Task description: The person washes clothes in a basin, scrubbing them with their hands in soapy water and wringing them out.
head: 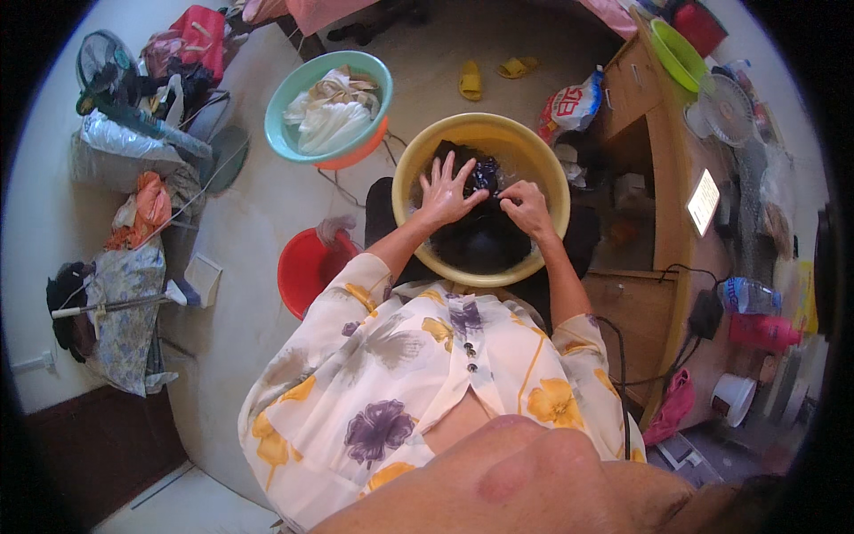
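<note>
A yellow plastic basin (558,220) stands before me with dark wet cloth (477,233) in water. Over the basin's left half, my left hand (450,192) is spread, fingers apart, on or just above the cloth. My right hand (526,208) is at the right half, its fingers curled and thumb and forefinger close together at a bunched, shiny part of the dark cloth (487,175). It seems to pinch a bit of that cloth; the fingertips are small in view. The thumb of my left hand points towards these fingertips.
A teal basin (275,127) with pale cloth sits on an orange one (353,157) at upper left. A red bucket (300,267) stands near my left elbow. Beyond are yellow slippers (470,81) and a detergent bag (570,107). A wooden desk (667,200) flanks the right; a cable (340,190) lies on the floor.
</note>
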Tool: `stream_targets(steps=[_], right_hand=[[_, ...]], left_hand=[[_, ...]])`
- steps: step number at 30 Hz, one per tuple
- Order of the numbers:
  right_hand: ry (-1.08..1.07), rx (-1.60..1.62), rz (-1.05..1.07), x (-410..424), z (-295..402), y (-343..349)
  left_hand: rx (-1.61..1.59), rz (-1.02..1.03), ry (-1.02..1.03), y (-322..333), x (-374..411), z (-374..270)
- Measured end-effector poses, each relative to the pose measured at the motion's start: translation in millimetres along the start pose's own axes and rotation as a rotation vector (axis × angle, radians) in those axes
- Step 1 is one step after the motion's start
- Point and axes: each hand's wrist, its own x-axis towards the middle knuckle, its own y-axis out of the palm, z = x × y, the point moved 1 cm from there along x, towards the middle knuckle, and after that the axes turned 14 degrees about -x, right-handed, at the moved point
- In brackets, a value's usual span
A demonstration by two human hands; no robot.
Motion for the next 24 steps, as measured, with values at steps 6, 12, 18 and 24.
stream_targets(steps=[6, 12, 18, 24], right_hand=[[0.350, -0.137, -0.102, -1.8, 9.0, 36.7], [0.426, -0.167, 0.006, 25.8, 7.6, 67.8], [0.248, -0.478, -0.012, 45.4, -18.4, 97.8], [0.329, -0.393, -0.021, 66.7, -32.2, 97.6]], left_hand=[[0.121, 0.230, -0.145, 27.6, -22.1, -8.8], [0.160, 0.228, -0.220, 50.8, -2.4, 0.2], [0.245, 0.124, -0.080, 91.1, 17.6, 39.5], [0.005, 0.247, -0.210, 97.9, 40.1, 38.4]])
